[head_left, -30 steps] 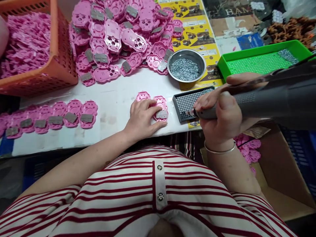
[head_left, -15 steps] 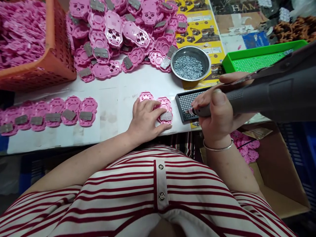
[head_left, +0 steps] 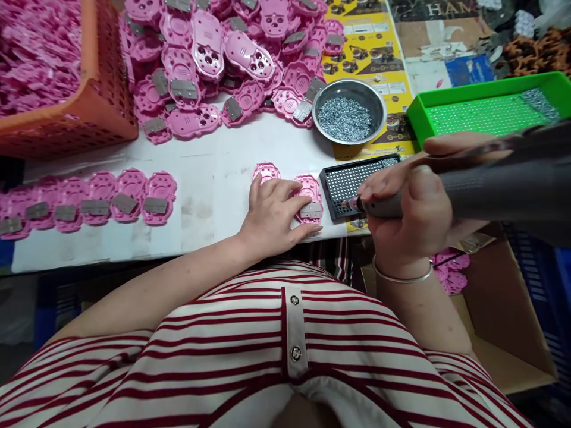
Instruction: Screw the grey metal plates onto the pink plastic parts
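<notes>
My left hand (head_left: 276, 214) rests on the white tabletop, its thumb and forefinger around a pink plastic casing (head_left: 308, 187) that has a grey metal plate (head_left: 311, 210) on its lower part. A second pink casing (head_left: 266, 171) lies partly hidden behind the fingers of that hand. Wrapped round a dark grey electric screwdriver (head_left: 482, 190) is my right hand (head_left: 410, 208). The tool's tip points left and down at a black perforated screw tray (head_left: 343, 181), over its near part. Whether a screw sits on the tip I cannot make out.
A steel bowl of screws (head_left: 349, 113) stands behind the black tray, and a green tray (head_left: 473, 113) is to its right. Pink casings (head_left: 209, 53) are heaped at the back. An orange basket (head_left: 107, 113) and a row of casings (head_left: 129, 193) are on the left.
My left hand has slid slightly right with the pink casing, closer to the black tray. The screwdriver in my right hand has also shifted a little right, its tip still over the tray.
</notes>
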`<action>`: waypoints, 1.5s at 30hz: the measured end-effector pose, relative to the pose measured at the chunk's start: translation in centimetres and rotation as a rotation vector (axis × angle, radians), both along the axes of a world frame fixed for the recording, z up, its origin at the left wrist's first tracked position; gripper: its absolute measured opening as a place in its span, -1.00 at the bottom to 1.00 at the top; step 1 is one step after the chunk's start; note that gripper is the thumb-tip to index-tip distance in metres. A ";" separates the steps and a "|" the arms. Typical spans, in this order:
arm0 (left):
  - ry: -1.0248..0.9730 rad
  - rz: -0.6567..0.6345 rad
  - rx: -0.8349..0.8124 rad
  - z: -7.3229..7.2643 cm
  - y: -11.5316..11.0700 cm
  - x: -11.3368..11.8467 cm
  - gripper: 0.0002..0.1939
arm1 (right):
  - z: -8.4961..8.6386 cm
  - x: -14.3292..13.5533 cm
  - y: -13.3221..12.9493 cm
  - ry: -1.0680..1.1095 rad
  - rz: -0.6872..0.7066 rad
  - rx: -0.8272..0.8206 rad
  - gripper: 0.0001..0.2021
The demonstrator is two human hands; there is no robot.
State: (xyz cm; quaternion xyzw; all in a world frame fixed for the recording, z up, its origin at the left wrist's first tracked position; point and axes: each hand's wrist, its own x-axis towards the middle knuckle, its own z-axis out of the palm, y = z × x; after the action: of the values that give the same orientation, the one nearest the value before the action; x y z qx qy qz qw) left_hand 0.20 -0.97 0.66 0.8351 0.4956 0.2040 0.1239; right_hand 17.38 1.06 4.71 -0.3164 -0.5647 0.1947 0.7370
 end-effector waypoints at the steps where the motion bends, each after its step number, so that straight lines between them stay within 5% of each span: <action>1: -0.005 0.000 0.000 0.0 0.0 0.0 -0.60 | 0.5 -0.1 -0.2 0.015 0.001 0.011 -0.80; 6: -0.017 -0.005 0.005 0.2 0.3 0.0 -0.70 | 1.7 -0.4 -1.0 0.091 0.017 0.013 -0.79; 23: 0.063 -0.019 0.151 0.5 0.3 0.1 -0.71 | -0.9 -1.5 1.1 -0.012 0.049 -0.066 -0.62; 32: 0.087 -0.047 0.189 0.4 0.2 0.0 -0.69 | -1.4 -2.1 1.9 0.044 0.014 0.047 -0.66; 45: 0.078 -0.068 0.161 0.8 0.2 -0.1 -0.69 | -1.0 -2.2 1.6 0.088 0.092 0.001 -0.71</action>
State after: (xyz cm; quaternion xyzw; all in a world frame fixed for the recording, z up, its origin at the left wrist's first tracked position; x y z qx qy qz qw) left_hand 0.14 -0.75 1.46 0.8659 0.4535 0.2063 0.0441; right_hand 15.23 2.64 3.66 -0.2808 -0.5458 0.2416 0.7516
